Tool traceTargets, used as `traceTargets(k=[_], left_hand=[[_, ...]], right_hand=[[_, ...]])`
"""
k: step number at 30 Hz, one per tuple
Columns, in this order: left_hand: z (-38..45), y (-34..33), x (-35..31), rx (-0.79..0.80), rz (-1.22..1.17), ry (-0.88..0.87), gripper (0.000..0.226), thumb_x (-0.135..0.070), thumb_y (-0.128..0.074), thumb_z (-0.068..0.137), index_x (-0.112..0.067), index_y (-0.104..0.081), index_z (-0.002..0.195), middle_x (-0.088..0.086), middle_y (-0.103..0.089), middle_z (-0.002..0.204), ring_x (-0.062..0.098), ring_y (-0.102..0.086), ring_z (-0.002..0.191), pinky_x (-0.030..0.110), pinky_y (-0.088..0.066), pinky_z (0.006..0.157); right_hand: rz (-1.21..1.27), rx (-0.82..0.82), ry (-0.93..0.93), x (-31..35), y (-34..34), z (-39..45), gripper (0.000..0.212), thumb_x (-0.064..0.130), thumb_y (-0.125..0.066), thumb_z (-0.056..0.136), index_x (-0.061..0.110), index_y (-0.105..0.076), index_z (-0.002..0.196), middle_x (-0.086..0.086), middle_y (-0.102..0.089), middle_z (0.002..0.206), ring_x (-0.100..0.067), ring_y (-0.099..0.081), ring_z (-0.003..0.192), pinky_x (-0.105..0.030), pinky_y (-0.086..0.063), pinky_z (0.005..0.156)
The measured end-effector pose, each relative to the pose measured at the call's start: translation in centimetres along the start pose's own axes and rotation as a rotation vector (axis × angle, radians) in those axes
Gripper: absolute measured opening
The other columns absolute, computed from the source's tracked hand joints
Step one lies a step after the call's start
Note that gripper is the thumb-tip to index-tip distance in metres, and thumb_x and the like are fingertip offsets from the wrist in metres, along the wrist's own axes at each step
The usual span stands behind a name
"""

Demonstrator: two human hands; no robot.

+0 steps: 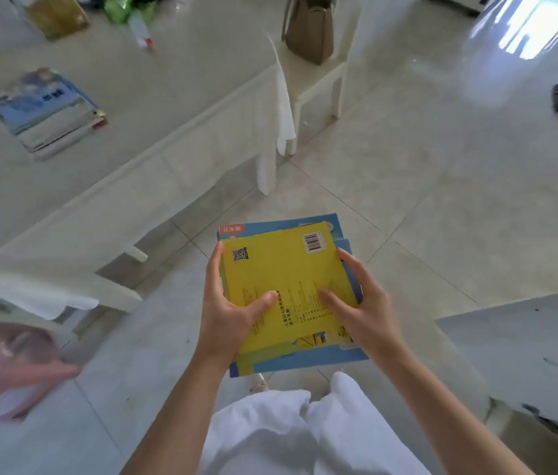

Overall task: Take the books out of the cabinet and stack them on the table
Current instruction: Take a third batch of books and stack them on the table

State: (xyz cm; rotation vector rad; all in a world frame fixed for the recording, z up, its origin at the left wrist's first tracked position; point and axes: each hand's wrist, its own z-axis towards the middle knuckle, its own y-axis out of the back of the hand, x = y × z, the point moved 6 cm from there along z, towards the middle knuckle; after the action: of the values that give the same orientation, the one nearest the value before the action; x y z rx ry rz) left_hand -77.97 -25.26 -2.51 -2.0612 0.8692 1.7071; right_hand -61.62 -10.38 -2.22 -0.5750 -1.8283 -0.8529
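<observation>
I hold a small pile of thin books flat above the tiled floor, a yellow back cover with a barcode on top and blue covers beneath. My left hand grips the pile's left edge, thumb on the yellow cover. My right hand grips the right edge, thumb also on top. A stack of books with a blue cover on top lies on the table at the upper left, well away from my hands.
The table wears a white cloth and carries bottles and bags at its far side. A white chair with a brown bag stands past the table's corner. A white cabinet top sits at my right. A pink object is at lower left.
</observation>
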Motion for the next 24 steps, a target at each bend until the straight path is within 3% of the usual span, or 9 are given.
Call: traceTargets(k=[4, 10, 14, 17, 20, 22, 24], left_hand=[[1.9, 6.4, 0.6, -0.099, 0.005, 0.016, 0.101, -0.017, -0.086, 0.070, -0.045, -0.026, 0.146, -0.008, -0.049, 0.139, 0.013, -0.056, 0.121, 0.038, -0.059, 0.086], [5.1, 12.7, 1.6, -0.245, -0.071, 0.080, 0.099, -0.024, -0.088, 0.065, -0.046, -0.031, 0.143, -0.008, -0.050, 0.139, 0.016, -0.058, 0.120, 0.044, -0.059, 0.083], [8.9, 15.6, 1.6, -0.356, -0.094, 0.084, 0.097, -0.015, -0.086, 0.069, -0.042, -0.032, 0.145, -0.010, -0.051, 0.138, 0.012, -0.058, 0.120, 0.039, -0.058, 0.088], [12.7, 17.0, 0.7, -0.415, -0.125, 0.070, 0.094, -0.004, -0.081, 0.074, -0.035, -0.031, 0.147, -0.016, -0.054, 0.132, 0.001, -0.062, 0.110, 0.029, -0.059, 0.083], [17.2, 18.1, -1.0, -0.476, -0.126, 0.056, 0.094, 0.000, -0.079, 0.075, -0.031, -0.029, 0.148, -0.022, -0.051, 0.129, -0.010, -0.060, 0.105, 0.015, -0.055, 0.072], [19.9, 18.7, -1.9, -0.510, -0.133, 0.048, 0.094, -0.001, -0.079, 0.075, -0.030, -0.028, 0.149, -0.019, -0.049, 0.132, -0.011, -0.059, 0.105, 0.014, -0.054, 0.070], [22.3, 19.3, -2.8, -0.546, -0.125, 0.037, 0.096, -0.001, -0.080, 0.074, -0.031, -0.028, 0.148, -0.015, -0.051, 0.134, -0.008, -0.059, 0.106, 0.017, -0.056, 0.070]], right_hand=[[0.008, 0.105, 0.011, 2.5, -6.5, 2.1, 0.064, 0.016, -0.071, 0.085, 0.035, -0.044, 0.140, 0.017, -0.059, 0.122, -0.007, -0.066, 0.100, -0.026, -0.060, 0.072], [-0.029, 0.242, -0.036, 5.2, -13.7, 6.9, 0.058, 0.024, -0.072, 0.085, 0.043, -0.046, 0.133, 0.012, -0.065, 0.114, -0.012, -0.071, 0.088, -0.037, -0.062, 0.066], [-0.052, 0.329, -0.045, 7.2, -18.1, 12.2, 0.054, 0.029, -0.071, 0.086, 0.042, -0.048, 0.132, 0.014, -0.068, 0.104, -0.011, -0.072, 0.078, -0.036, -0.062, 0.061], [-0.103, 0.378, 0.010, 9.6, -20.7, 16.9, 0.053, 0.029, -0.069, 0.087, 0.041, -0.046, 0.133, 0.017, -0.066, 0.105, -0.007, -0.071, 0.078, -0.034, -0.061, 0.062], [-0.203, 0.414, 0.059, 12.2, -22.7, 22.5, 0.061, 0.031, -0.070, 0.085, 0.043, -0.038, 0.136, 0.011, -0.056, 0.123, -0.010, -0.065, 0.098, -0.039, -0.060, 0.075], [-0.264, 0.442, 0.072, 13.8, -23.8, 25.7, 0.071, 0.035, -0.071, 0.083, 0.043, -0.028, 0.139, 0.008, -0.048, 0.129, -0.017, -0.057, 0.113, -0.046, -0.055, 0.087], [-0.264, 0.488, 0.051, 15.4, -24.9, 28.4, 0.083, 0.033, -0.071, 0.084, 0.040, -0.016, 0.145, 0.006, -0.047, 0.128, -0.019, -0.057, 0.113, -0.046, -0.054, 0.090]])
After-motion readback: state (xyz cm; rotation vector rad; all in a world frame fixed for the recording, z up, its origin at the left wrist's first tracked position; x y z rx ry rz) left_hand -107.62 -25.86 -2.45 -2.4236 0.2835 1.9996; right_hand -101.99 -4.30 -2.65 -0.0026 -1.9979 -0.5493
